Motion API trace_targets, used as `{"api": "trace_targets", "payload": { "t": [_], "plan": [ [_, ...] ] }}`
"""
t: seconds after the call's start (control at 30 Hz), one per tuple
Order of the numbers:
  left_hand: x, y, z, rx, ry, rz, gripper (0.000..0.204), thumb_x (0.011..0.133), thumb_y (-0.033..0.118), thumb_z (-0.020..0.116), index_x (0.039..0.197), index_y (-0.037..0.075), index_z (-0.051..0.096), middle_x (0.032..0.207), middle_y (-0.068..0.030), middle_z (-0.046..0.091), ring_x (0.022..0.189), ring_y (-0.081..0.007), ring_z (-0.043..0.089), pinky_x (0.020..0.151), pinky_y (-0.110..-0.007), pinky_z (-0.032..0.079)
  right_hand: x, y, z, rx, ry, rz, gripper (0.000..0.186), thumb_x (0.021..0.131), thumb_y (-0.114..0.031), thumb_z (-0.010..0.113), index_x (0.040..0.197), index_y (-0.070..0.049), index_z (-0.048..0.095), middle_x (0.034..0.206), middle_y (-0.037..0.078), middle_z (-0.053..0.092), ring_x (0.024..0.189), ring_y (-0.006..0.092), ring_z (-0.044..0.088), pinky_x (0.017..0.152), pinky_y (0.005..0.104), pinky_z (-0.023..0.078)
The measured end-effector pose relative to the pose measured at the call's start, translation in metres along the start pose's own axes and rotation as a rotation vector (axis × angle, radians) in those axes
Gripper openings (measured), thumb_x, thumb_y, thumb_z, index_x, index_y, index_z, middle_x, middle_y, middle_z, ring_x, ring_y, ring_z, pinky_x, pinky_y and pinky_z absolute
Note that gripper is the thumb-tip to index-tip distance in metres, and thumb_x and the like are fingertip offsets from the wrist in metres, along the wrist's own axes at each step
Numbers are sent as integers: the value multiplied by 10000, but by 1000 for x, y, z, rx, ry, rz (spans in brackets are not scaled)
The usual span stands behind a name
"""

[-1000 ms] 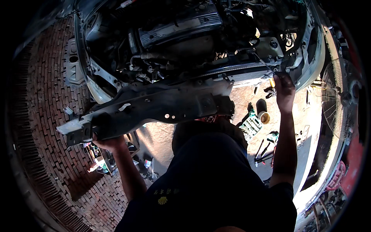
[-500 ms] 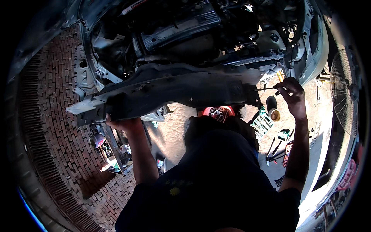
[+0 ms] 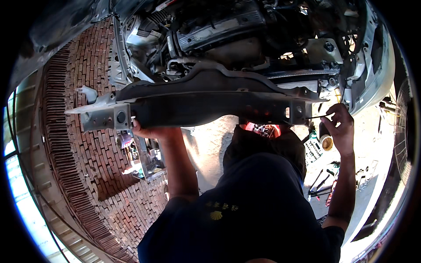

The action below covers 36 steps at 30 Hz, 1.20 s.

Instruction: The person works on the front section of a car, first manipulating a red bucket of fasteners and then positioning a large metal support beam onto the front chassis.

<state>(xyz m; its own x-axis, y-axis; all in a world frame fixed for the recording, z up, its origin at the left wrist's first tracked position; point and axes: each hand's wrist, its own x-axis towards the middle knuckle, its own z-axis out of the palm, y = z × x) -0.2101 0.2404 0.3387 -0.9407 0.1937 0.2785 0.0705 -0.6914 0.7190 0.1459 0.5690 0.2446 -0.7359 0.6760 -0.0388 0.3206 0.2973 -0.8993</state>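
A long dark metal beam [image 3: 188, 107] with a humped upper edge lies across my view in front of the open engine bay [image 3: 232, 30] of a car. My left hand [image 3: 151, 131] grips its lower edge near the left end, thumb up against the metal. At the other end, my right hand [image 3: 340, 118] pinches a thin dark rod [image 3: 316, 117] that reaches to the beam's end. I cannot make out whether the rod's tip is inside a hole. Just right of that end is the car's pale front corner [image 3: 372, 83].
A red container [image 3: 265, 129] of small parts sits below the beam. Right of it lie a cylindrical can [image 3: 326, 142], a green tool case [image 3: 313, 149] and scattered tools [image 3: 322, 179]. A brick surface [image 3: 94, 153] and cluttered items [image 3: 142, 160] are at left; a wire fan [image 3: 401, 127] is at far right.
The beam has become more level across my view, its left end higher. My right hand has left the orange-handled item at the car's front for the beam's end. My whole view has shifted.
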Motion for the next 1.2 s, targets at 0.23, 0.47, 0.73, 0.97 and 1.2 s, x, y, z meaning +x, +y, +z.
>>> {"api": "trace_targets", "payload": {
  "t": [0.23, 0.47, 0.73, 0.97, 1.2],
  "plan": [
    [-41, -3, 38, 93, 19, 113, 717, 811, 481, 629, 1384, 60, 539, 1312, -155, 617, 1181, -327, 620, 1002, -502, 510, -4, 34, 3, 73, 25, -1, 248, 800, -86, 827, 953, -45, 636, 833, 5, 664, 595, 80, 509, 568, 269, 435],
    [-78, 5, 47, 173, -46, 15, 668, 822, 504, 573, 1294, 32, 600, 1228, -151, 663, 1145, -329, 639, 995, -501, 513, -7, 49, -8, 89, -11, -29, 290, 776, -95, 824, 1000, -39, 650, 779, 25, 659, 613, 112, 584, 587, 281, 473],
    [-102, 12, 78, 115, 258, -137, 560, 905, 423, 558, 1324, 57, 621, 1311, -131, 668, 1219, -343, 628, 1088, -527, 469, -4, 48, -25, 88, -141, -138, 379, 775, -66, 757, 1137, -18, 653, 945, 103, 690, 816, 213, 670, 755, 339, 531],
    [-119, 34, 51, 159, 470, -461, 515, 895, 518, 634, 1238, 135, 671, 1206, -55, 710, 1111, -303, 660, 933, -482, 532, -13, 29, -58, 121, -447, -388, 787, 708, -140, 879, 1397, -37, 515, 1386, 126, 544, 1333, 253, 519, 1127, 392, 403],
    [-134, 25, 14, 108, 529, -668, 744, 794, 625, 773, 1310, 117, 605, 1274, -133, 620, 1163, -323, 583, 1027, -539, 483, 6, 19, -68, -106, -438, -292, 654, 760, -100, 868, 1341, 9, 589, 1284, 162, 614, 1169, 277, 644, 1028, 364, 510]
  ]
}}
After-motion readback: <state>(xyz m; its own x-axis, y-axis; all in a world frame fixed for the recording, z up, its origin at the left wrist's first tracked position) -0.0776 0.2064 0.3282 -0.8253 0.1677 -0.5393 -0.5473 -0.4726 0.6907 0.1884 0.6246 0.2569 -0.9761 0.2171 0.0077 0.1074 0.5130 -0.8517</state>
